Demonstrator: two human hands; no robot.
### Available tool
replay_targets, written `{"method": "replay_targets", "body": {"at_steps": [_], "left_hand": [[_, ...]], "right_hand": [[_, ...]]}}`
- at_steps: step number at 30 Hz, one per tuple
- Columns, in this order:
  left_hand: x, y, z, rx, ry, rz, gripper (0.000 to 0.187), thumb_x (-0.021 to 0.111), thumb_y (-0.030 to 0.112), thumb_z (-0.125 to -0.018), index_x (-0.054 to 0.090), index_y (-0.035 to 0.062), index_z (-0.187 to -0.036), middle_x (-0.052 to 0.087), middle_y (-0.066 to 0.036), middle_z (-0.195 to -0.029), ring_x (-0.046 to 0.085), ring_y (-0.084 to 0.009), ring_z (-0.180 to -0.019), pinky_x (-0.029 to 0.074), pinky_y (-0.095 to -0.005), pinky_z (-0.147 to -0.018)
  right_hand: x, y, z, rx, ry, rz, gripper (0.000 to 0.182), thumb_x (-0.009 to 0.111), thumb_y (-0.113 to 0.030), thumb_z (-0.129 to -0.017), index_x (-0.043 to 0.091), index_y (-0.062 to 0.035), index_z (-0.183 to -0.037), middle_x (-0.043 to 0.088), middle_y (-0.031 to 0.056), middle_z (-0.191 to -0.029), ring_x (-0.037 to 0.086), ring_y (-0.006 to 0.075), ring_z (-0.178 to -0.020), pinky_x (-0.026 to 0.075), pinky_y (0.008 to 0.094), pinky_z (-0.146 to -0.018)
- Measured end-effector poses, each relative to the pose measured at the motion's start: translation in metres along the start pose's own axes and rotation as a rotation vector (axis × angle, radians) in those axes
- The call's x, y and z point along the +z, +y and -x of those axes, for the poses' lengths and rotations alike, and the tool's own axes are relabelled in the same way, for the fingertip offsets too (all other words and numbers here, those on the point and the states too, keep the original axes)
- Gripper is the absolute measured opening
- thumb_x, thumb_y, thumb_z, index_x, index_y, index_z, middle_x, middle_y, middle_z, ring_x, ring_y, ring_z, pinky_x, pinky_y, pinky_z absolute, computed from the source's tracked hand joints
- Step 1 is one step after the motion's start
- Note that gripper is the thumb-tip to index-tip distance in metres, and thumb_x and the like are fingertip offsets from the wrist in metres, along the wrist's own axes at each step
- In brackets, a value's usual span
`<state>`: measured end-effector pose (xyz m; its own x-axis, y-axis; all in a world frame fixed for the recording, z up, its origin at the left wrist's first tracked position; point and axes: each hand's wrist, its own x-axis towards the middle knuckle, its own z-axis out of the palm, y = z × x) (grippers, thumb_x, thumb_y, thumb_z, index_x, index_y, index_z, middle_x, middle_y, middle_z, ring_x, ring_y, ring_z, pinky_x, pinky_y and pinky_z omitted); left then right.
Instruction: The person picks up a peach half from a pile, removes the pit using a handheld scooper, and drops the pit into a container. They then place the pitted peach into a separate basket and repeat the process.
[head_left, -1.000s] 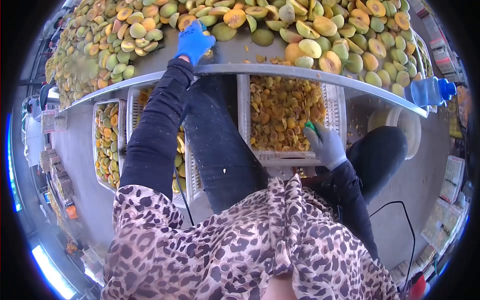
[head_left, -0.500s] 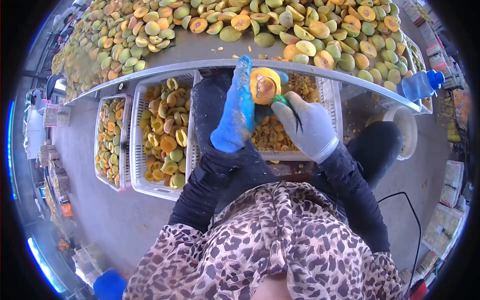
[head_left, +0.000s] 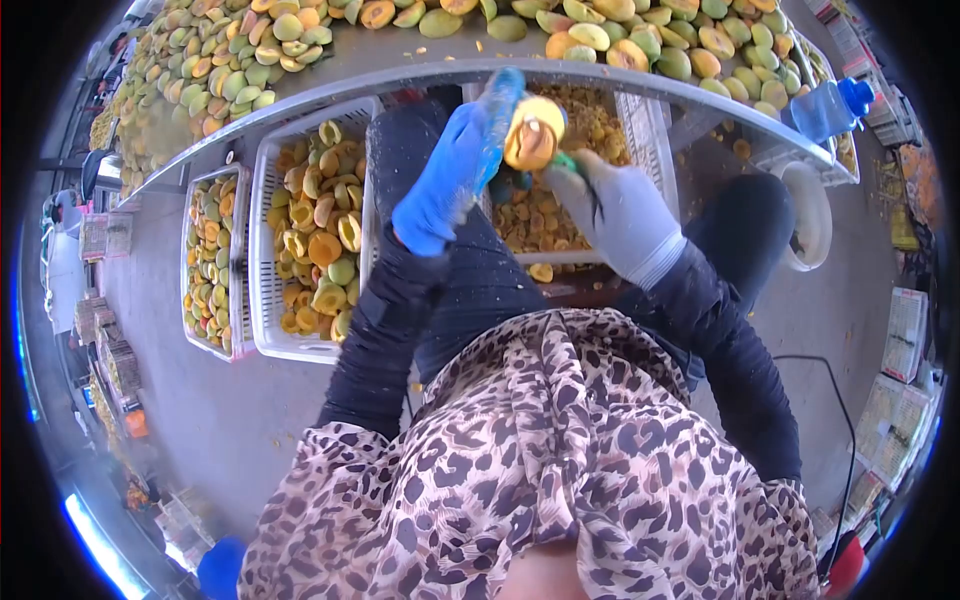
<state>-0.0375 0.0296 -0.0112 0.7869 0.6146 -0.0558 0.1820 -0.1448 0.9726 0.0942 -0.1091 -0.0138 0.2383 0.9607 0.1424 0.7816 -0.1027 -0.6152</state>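
A yellow peach half (head_left: 530, 142) with its brown pit showing sits in my left hand (head_left: 450, 175), which wears a blue glove and is closed around it. My right hand (head_left: 622, 218), in a pale grey glove, grips a small pitting tool (head_left: 566, 161) by its green handle. The tool's tip is at the peach half; in this blurred view I cannot make out how deep it goes. Both hands are above a white crate (head_left: 655, 165) of pits and scraps between my knees.
A metal-edged table (head_left: 400, 78) piled with peach halves (head_left: 240, 80) lies ahead. At left stand a crate of hollowed halves (head_left: 262, 290) and a narrower filled crate (head_left: 238, 270). A blue-capped bottle (head_left: 825, 112) is at the table's right edge, above a white bucket (head_left: 808, 225).
The view has tilted, so the table sits higher in it. My hands have turned the peach half, and its pit now stands out from the flesh. Both grips stay closed.
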Motion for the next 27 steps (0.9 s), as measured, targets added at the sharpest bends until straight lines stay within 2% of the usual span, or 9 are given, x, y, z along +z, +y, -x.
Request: {"method": "replay_targets", "body": {"at_steps": [3, 7, 9, 10, 11, 15, 21, 23, 27], "left_hand": [[0.027, -0.062, -0.008, 0.116, 0.264, 0.356, 0.041, 0.051, 0.035, -0.096, 0.057, -0.0008, -0.117, 0.066, -0.009, -0.096, 0.061, -0.0138, -0.086, 0.049, -0.0268, -0.078], [0.001, -0.075, -0.011, 0.547, 0.192, -0.237, 0.049, 0.062, 0.019, -0.089, 0.047, -0.0046, -0.128, 0.062, -0.02, -0.099, 0.064, -0.0282, -0.078, 0.052, -0.037, -0.071], [-0.009, -0.063, -0.021, 0.375, -0.123, -0.017, 0.042, 0.06, 0.021, -0.091, 0.05, -0.0035, -0.124, 0.062, -0.017, -0.102, 0.064, -0.0246, -0.084, 0.052, -0.0339, -0.069], [-0.006, -0.033, -0.02, -0.212, -0.198, 0.571, 0.041, 0.051, 0.031, -0.096, 0.053, -0.0026, -0.118, 0.063, -0.013, -0.107, 0.063, -0.0187, -0.089, 0.052, -0.0291, -0.068], [0.004, -0.02, -0.015, -0.196, -0.19, 0.564, 0.041, 0.051, 0.031, -0.096, 0.053, -0.0026, -0.118, 0.063, -0.013, -0.107, 0.063, -0.0187, -0.089, 0.052, -0.0291, -0.068], [0.055, -0.023, -0.004, 0.368, 0.436, 0.677, 0.056, 0.031, 0.046, -0.1, 0.054, -0.0021, -0.115, 0.06, -0.016, -0.113, 0.062, -0.0197, -0.089, 0.054, -0.0286, -0.073], [0.037, -0.041, -0.004, 0.473, 0.279, 0.461, 0.055, 0.035, 0.045, -0.099, 0.06, -0.0032, -0.106, 0.066, -0.02, -0.094, 0.066, -0.027, -0.082, 0.056, -0.0381, -0.076], [0.022, -0.011, -0.012, 0.353, -0.15, 0.657, 0.057, 0.039, 0.046, -0.098, 0.065, -0.0044, -0.094, 0.066, -0.02, -0.079, 0.067, -0.0273, -0.078, 0.056, -0.0381, -0.076], [0.016, -0.002, -0.026, 0.257, -0.168, 0.456, 0.067, 0.037, 0.055, -0.095, 0.066, -0.0046, -0.086, 0.067, -0.019, -0.078, 0.066, -0.0262, -0.072, 0.055, -0.0368, -0.076]], "right_hand": [[-0.002, 0.0, -0.004, 0.016, 0.033, -0.207, 0.036, 0.052, -0.037, -0.094, 0.058, -0.002, -0.087, 0.061, 0.0215, -0.065, 0.061, 0.0392, -0.061, 0.047, 0.0469, -0.055], [-0.009, 0.006, 0.003, -0.043, -0.19, -0.113, 0.028, 0.053, -0.026, -0.095, 0.061, 0.0015, -0.093, 0.059, 0.022, -0.066, 0.062, 0.0361, -0.059, 0.045, 0.0398, -0.053], [-0.016, 0.005, -0.002, -0.196, -0.281, -0.299, 0.031, 0.058, -0.031, -0.092, 0.061, -0.0012, -0.099, 0.063, 0.0204, -0.072, 0.062, 0.0363, -0.066, 0.048, 0.0422, -0.057], [-0.016, -0.002, -0.001, 0.0, -0.261, -0.285, 0.03, 0.057, -0.028, -0.093, 0.062, 0.0, -0.103, 0.061, 0.0156, -0.07, 0.061, 0.0265, -0.06, 0.047, 0.0358, -0.057], [-0.014, -0.009, -0.001, -0.018, -0.255, -0.28, 0.03, 0.057, -0.028, -0.093, 0.062, 0.0, -0.103, 0.061, 0.0156, -0.07, 0.061, 0.0265, -0.06, 0.047, 0.0358, -0.057], [-0.008, -0.02, -0.003, 0.417, -0.322, -0.773, 0.035, 0.05, -0.028, -0.098, 0.061, 0.0039, -0.106, 0.056, 0.0035, -0.068, 0.052, 0.0087, -0.062, 0.046, 0.0282, -0.056], [-0.023, -0.008, -0.006, 0.393, -0.565, -0.801, 0.045, 0.047, -0.039, -0.097, 0.061, 0.0023, -0.087, 0.054, 0.0021, -0.062, 0.05, 0.0078, -0.047, 0.04, 0.0244, -0.042], [-0.03, -0.006, -0.009, 0.405, -0.623, -0.763, 0.049, 0.046, -0.043, -0.096, 0.058, 0.0004, -0.077, 0.051, 0.002, -0.056, 0.05, 0.0089, -0.045, 0.039, 0.0246, -0.04], [-0.029, -0.007, -0.005, 0.51, -0.623, -0.862, 0.05, 0.044, -0.044, -0.096, 0.056, -0.0024, -0.072, 0.046, 0.0004, -0.051, 0.044, 0.009, -0.041, 0.034, 0.0226, -0.039]]}}
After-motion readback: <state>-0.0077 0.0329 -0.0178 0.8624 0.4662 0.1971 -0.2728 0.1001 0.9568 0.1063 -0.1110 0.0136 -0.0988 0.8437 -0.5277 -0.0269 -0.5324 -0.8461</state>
